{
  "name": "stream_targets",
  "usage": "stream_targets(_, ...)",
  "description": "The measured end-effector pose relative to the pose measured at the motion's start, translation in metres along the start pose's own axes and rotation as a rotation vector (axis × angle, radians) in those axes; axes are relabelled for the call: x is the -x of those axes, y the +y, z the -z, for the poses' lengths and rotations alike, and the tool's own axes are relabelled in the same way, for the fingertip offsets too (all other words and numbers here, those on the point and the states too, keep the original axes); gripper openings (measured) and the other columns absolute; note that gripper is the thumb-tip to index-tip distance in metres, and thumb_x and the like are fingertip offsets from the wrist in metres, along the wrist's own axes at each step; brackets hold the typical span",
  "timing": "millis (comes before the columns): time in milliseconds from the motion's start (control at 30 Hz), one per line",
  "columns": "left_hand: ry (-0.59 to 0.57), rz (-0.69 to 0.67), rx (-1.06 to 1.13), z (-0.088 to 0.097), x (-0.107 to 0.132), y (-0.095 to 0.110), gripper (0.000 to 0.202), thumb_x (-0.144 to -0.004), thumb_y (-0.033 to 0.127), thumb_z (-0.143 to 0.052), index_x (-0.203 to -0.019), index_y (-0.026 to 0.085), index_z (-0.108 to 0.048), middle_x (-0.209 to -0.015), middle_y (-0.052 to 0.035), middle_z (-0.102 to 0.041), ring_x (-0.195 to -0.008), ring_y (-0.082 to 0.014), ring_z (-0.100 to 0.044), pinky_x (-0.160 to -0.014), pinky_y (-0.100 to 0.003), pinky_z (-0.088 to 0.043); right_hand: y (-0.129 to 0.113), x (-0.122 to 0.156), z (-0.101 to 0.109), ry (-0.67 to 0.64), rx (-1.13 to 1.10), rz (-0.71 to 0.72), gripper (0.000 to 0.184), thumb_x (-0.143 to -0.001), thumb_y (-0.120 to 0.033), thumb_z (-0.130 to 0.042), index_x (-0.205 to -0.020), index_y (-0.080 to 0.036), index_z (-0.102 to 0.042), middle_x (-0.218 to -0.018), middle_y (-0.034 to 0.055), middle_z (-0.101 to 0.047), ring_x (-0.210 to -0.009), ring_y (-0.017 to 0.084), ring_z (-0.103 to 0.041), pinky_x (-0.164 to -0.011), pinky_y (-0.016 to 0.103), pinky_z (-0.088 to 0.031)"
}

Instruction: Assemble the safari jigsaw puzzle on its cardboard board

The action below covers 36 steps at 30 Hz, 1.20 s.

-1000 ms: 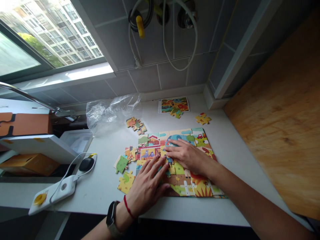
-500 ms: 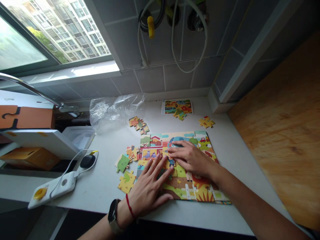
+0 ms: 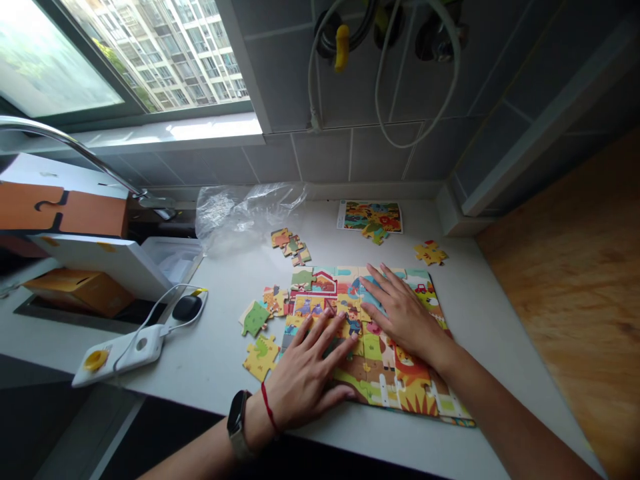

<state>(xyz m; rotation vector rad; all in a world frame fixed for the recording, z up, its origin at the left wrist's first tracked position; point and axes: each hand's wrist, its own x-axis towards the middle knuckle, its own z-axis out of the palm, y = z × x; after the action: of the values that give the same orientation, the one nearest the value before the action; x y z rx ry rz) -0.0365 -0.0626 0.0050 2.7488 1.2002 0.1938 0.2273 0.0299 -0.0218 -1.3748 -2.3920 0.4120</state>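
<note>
A colourful jigsaw puzzle (image 3: 373, 373) with a farm scene lies on the white counter. My left hand (image 3: 313, 370) rests flat on its lower left part, fingers spread. Across its upper right part lies my right hand (image 3: 400, 310), fingers stretched out and flat. Beneath the palms some of the picture is hidden. Lion-patterned pieces (image 3: 413, 380) sit on top at the lower right. Loose beside the left edge are a green piece (image 3: 255, 319), a yellow piece (image 3: 261, 358) and an orange spotted piece (image 3: 275, 301).
Behind the puzzle lie joined brown pieces (image 3: 291, 247), a picture card (image 3: 350, 215) with a green piece (image 3: 375, 232) against it, and a yellow piece (image 3: 431, 253). A clear plastic bag (image 3: 245, 213) is at the back. A power strip (image 3: 127, 353) and boxes (image 3: 75, 290) stand left.
My right hand has moved up and right over the puzzle, uncovering its middle. My left hand stays on the lower left part. The view has shifted slightly.
</note>
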Motion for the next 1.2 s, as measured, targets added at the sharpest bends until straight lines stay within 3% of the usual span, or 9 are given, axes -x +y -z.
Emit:
stream_targets(200, -0.022, 0.015, 0.031, -0.003, 0.001, 0.0, 0.079, -0.103, 0.071, -0.047, -0.169, 0.03, -0.028, -0.177, -0.0086, -0.019, -0.163, -0.0367, -0.021, -0.131, -0.057, -0.025, 0.003, 0.001, -0.003, 0.004, 0.069, 0.013, 0.052, -0.108, -0.048, -0.047, -0.153, -0.023, -0.058, -0.169, 0.0102, -0.044, -0.159, 0.034, -0.035, -0.127, 0.057, -0.038)
stream_targets(367, 0.01, 0.034, 0.104, 0.007, 0.009, -0.012, 0.069, -0.106, 0.057, -0.051, -0.167, 0.028, -0.032, -0.176, -0.0092, -0.025, -0.164, -0.0358, -0.021, -0.129, -0.057, -0.033, 0.008, 0.002, -0.003, 0.014, 0.042, 0.027, 0.054, -0.107, -0.05, -0.049, -0.15, -0.02, -0.062, -0.169, 0.013, -0.043, -0.158, 0.036, -0.037, -0.126, 0.058, -0.039)
stream_targets(500, 0.14, 0.266, 0.071, 0.018, 0.031, -0.04, 0.057, -0.11, 0.038, -0.049, -0.164, 0.029, -0.035, -0.172, -0.0109, -0.034, -0.159, -0.0339, -0.033, -0.125, -0.057, -0.041, 0.011, 0.002, 0.003, 0.092, 0.009, 0.023, 0.052, -0.107, -0.048, -0.049, -0.145, -0.018, -0.066, -0.164, 0.0148, -0.049, -0.156, 0.036, -0.04, -0.125, 0.057, -0.041)
stream_targets(633, 0.181, 0.521, 0.029, 0.019, 0.061, -0.078, 0.062, -0.107, 0.044, -0.053, -0.163, 0.025, -0.033, -0.165, -0.0194, -0.042, -0.145, -0.0388, -0.053, -0.112, -0.058, -0.054, 0.012, 0.0, 0.008, 0.182, -0.008, 0.013, 0.047, -0.107, -0.047, -0.049, -0.139, -0.02, -0.071, -0.156, 0.0145, -0.058, -0.15, 0.036, -0.047, -0.121, 0.06, -0.045)
stream_targets(800, 0.255, 0.564, 0.151, 0.021, 0.077, -0.099, 0.061, -0.105, 0.04, -0.057, -0.161, 0.027, -0.036, -0.155, -0.0169, -0.05, -0.142, -0.0352, -0.056, -0.114, -0.057, -0.053, 0.015, 0.0, 0.005, 0.198, -0.01, 0.024, 0.044, -0.106, -0.047, -0.05, -0.134, -0.021, -0.073, -0.151, 0.0143, -0.062, -0.144, 0.036, -0.055, -0.119, 0.059, -0.048)
stream_targets(933, 0.324, 0.549, 0.245, 0.033, 0.068, -0.102, 0.065, -0.1, 0.035, -0.064, -0.159, 0.029, -0.037, -0.149, -0.0145, -0.052, -0.128, -0.0307, -0.065, -0.102, -0.05, -0.063, 0.019, -0.001, 0.001, 0.206, -0.047, 0.018, 0.042, -0.104, -0.045, -0.054, -0.133, -0.022, -0.074, -0.148, 0.014, -0.064, -0.141, 0.037, -0.056, -0.117, 0.059, -0.049)
stream_targets(1033, 0.388, 0.486, 0.267, 0.047, 0.049, -0.097, 0.065, -0.098, 0.029, -0.068, -0.157, 0.031, -0.041, -0.152, -0.0129, -0.05, -0.12, -0.0272, -0.068, -0.103, -0.051, -0.063, 0.018, -0.002, 0.005, 0.236, -0.105, 0.011, 0.038, -0.102, -0.042, -0.058, -0.129, -0.022, -0.076, -0.144, 0.0143, -0.067, -0.138, 0.037, -0.058, -0.115, 0.059, -0.05)
stream_targets(1200, 0.436, 0.192, 0.333, 0.054, -0.015, -0.067, 0.067, -0.097, 0.017, -0.068, -0.158, 0.031, -0.041, -0.158, -0.013, -0.047, -0.142, -0.0319, -0.056, -0.114, -0.055, -0.057, 0.005, -0.004, 0.022, 0.285, -0.419, -0.042, 0.028, -0.102, -0.041, -0.062, -0.117, -0.025, -0.08, -0.123, 0.011, -0.077, -0.119, 0.031, -0.07, -0.105, 0.051, -0.057)
